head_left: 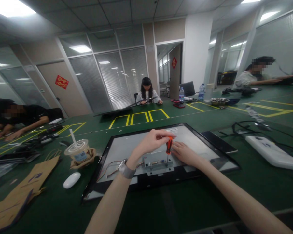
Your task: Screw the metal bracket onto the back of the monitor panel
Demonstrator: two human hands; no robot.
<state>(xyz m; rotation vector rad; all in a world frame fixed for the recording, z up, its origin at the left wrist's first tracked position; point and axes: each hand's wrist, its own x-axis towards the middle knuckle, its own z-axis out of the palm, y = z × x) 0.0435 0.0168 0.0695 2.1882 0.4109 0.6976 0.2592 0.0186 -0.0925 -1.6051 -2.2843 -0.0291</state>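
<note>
My left hand (153,140), with a watch on its wrist, has its fingers closed around the top of a screwdriver (169,146). The tool has an orange-and-black handle and stands nearly upright, its shaft reaching down to a metal bracket (158,169). That bracket, with connectors along it, sits at the near edge of a black-framed display panel (136,143) lying flat. Just right of the screwdriver, my right hand (184,152) rests with fingers stretched out over the panel, close to the bracket. Thin cables (112,165) lie on the panel's left side.
Left of the panel are a drink cup (79,151), a white mouse (72,180) and a paper bag (26,188). To the right lie a dark flat device (218,142), a white case (273,152) and black cables (266,125). Several people sit around the green table (185,201).
</note>
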